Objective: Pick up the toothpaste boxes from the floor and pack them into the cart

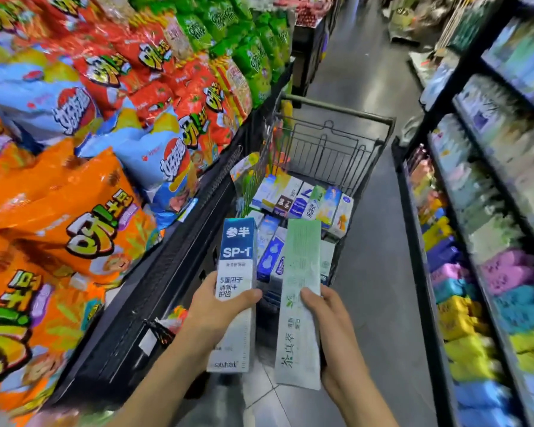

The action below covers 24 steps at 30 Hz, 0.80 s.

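Blue-and-white box point(235, 291) marked "SP-1" — gripped by the left hand point(216, 306); the right hand point(327, 318) grips a pale green box point(299, 303), both raised upright before the cart point(336, 143) of toothpaste boxes point(302, 201).

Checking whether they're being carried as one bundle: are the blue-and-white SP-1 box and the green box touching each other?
Apart. The head view shows cart contents and floor between the SP-1 box and green box.

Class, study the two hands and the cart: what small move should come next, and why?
Probably lower both boxes forward into the cart. The left hand grips the blue-and-white box, the right hand the green box, both held above the packed boxes.
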Motion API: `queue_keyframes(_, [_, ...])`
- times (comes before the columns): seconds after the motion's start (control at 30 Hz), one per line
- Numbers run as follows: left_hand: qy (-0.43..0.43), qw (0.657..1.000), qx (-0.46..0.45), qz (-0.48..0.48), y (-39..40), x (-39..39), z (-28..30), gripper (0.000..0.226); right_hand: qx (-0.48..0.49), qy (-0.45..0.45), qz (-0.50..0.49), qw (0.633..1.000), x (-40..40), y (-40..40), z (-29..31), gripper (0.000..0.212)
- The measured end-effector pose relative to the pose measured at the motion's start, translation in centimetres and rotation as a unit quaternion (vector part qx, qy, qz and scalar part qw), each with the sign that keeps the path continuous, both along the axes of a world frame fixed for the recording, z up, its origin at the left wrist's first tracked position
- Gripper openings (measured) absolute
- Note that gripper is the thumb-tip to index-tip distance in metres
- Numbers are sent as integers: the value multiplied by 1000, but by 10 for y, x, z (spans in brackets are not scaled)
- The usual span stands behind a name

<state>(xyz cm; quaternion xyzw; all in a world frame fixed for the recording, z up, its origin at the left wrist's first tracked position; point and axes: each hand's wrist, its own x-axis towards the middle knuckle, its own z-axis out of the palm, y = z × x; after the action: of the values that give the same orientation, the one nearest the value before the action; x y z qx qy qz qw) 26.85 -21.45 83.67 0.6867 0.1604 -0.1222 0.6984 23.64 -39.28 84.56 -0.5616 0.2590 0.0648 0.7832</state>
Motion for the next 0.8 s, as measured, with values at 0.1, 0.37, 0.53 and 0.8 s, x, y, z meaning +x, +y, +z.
queue_keyframes(0.1, [-12, 999, 15, -32, 3, 55, -9, 31, 1, 10, -14, 1000, 42, 0, -3, 29])
queue_keyframes(0.37, [-42, 987, 138, -77, 9, 209, -38, 35, -36, 45, -64, 996, 140, -2, -20, 32])
queue_keyframes(0.53, [-50, 975, 199, -82, -7, 280, -57, 35, -43, 78, -70, 994, 184, -6, -41, 33])
queue_keyframes(0.8, [-113, 941, 299, -112, -46, 396, -103, 17, -64, 122, -39, 990, 248, -36, -84, 31])
